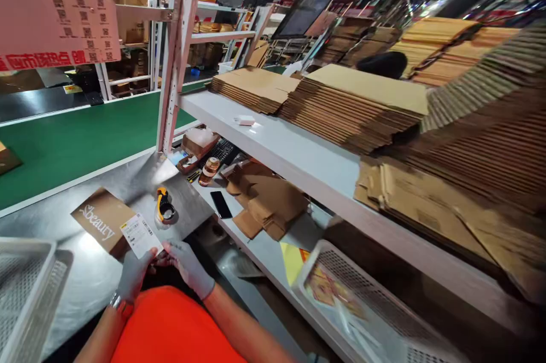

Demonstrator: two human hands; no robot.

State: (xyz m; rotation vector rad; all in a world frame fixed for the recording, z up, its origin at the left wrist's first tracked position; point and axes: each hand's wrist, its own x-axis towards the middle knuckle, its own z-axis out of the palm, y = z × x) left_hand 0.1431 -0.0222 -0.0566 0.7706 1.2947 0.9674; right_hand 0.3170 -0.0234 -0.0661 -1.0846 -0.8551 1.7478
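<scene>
Both my hands wear grey gloves and meet at the near edge of the steel table (170, 195). My left hand (133, 275) pinches a white printed label (140, 235) by its lower edge. My right hand (187, 265) is curled against the left one, its fingers touching the label's backing near the same spot. A brown box printed "beauty" (102, 221) lies flat just beyond the label. A yellow and black tape dispenser (163, 205) sits on the table right of the box.
A green conveyor belt (77, 138) runs along the left. A black phone (221, 204), a tape roll (209, 170), a keyboard (222, 151) and folded cardboard (267, 201) lie under a white shelf (307, 158) stacked with flat cartons (354, 104). Mesh baskets sit at lower left (25, 289) and lower right (362, 306).
</scene>
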